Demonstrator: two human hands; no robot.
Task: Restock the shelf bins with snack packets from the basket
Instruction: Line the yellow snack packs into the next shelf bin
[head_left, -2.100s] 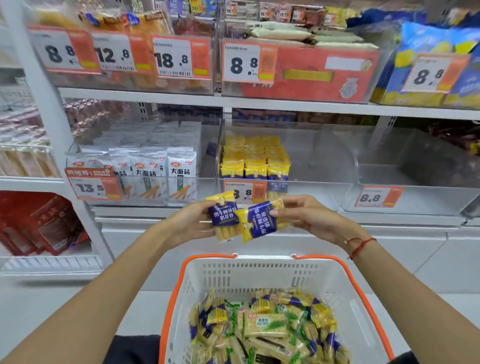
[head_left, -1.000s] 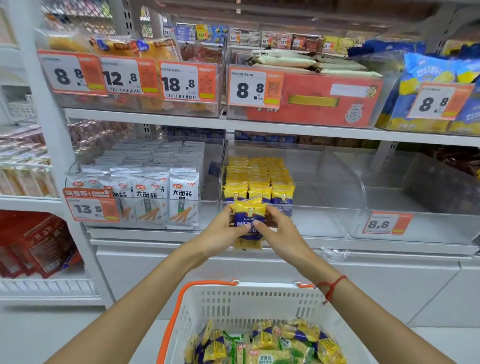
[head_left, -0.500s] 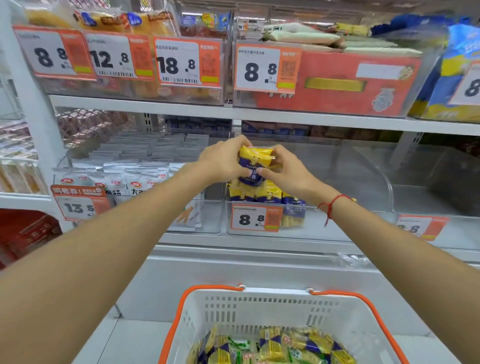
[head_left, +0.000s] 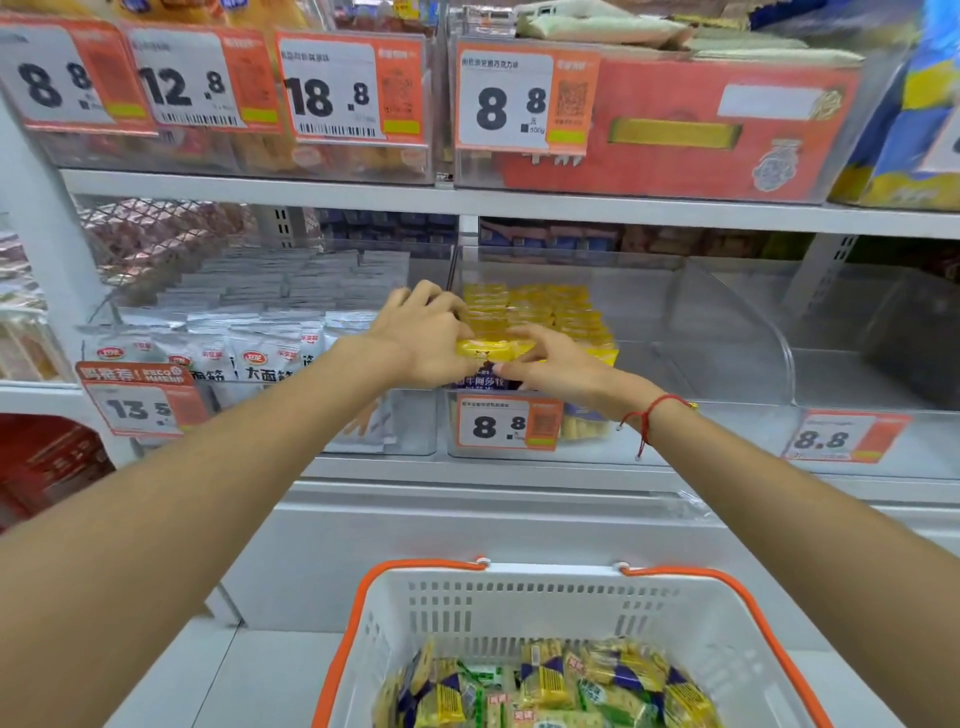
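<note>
Both hands are at the front of a clear shelf bin (head_left: 644, 312) on the middle shelf. My left hand (head_left: 421, 338) and my right hand (head_left: 558, 366) hold yellow-and-blue snack packets (head_left: 493, 356) between them, low against the bin's front row. Rows of the same yellow packets (head_left: 535, 306) fill the bin's left part behind them. An 8.8 price tag (head_left: 506, 423) hangs on the bin's front. Below, the white basket with orange rim (head_left: 519, 569) holds several yellow, blue and green packets (head_left: 545, 686).
A bin of white packets (head_left: 260, 358) stands left of my hands. To the right a curved clear divider (head_left: 737, 332) bounds a bare bin section. The upper shelf (head_left: 519, 202) carries more bins and price tags close above my hands.
The two packets came up from over the basket. My hands brought them together, lifted them over the bin's front and have now lowered them onto the front row.
</note>
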